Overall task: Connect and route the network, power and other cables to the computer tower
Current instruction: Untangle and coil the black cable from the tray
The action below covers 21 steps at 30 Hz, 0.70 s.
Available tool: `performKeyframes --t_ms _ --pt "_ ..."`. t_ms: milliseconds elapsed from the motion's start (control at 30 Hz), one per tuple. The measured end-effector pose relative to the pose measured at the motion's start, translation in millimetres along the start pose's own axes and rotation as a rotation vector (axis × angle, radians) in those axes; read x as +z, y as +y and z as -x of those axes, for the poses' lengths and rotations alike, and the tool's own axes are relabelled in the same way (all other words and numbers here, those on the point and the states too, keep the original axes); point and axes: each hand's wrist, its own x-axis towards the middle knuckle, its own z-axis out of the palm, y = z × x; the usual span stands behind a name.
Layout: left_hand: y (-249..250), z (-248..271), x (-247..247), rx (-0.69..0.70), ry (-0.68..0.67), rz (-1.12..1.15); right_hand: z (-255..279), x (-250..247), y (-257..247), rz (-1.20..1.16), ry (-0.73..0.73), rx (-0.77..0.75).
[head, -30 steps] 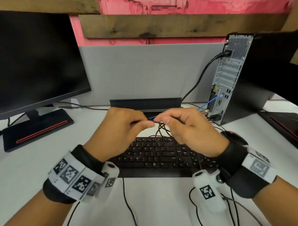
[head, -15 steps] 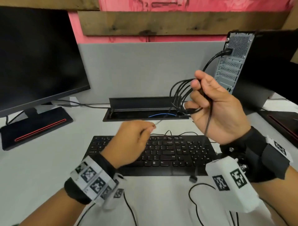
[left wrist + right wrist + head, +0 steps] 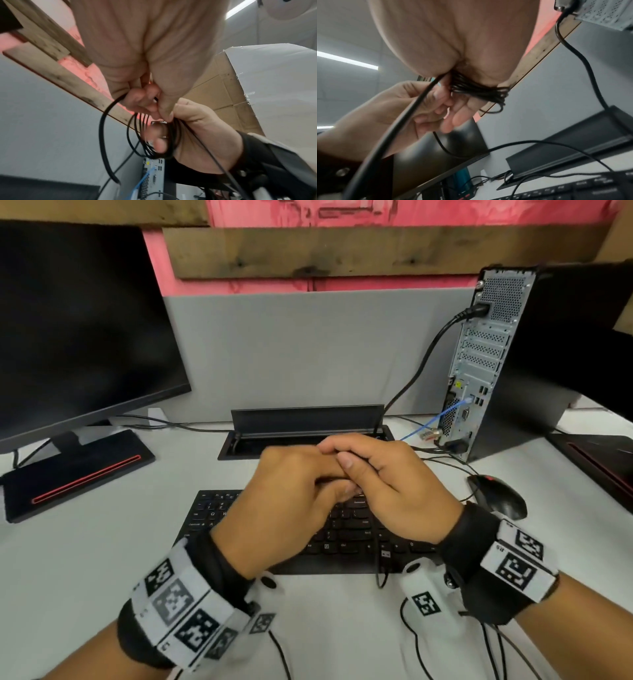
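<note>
Black rubbery coiled cable bundle (image 3: 477,90), gripped by right hand (image 3: 394,487), left hand (image 3: 291,501)

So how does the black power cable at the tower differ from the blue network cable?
The black power cable is thick and plugs in near the tower's top; the blue network cable is thin and plugs in lower down. Both run down toward the desk's cable tray.

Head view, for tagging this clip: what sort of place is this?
Probably an office workstation: a desk with a grey divider panel, a monitor, keyboard and a computer tower with cables plugged into its back.
</note>
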Motion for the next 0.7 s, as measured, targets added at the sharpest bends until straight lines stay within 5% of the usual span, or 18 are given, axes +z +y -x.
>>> performKeyframes --t_ms 233,400,567,700 --pt "-24 -5 -4 -0.127 0.121 0.252 -7 -13 -2 -0.019 -0.138 0.166" --pt "-42 -8 0 -0.145 -0.01 0.378 -9 -38 5 -0.086 -0.226 0.287" --pt "-56 -21 15 -0.22 -0.031 0.453 -6 -53 22 -0.675 -0.203 0.48" --pt "-46 -29 32 -0.243 -0.118 0.675 -6 -53 36 -1.043 -0.169 0.458"
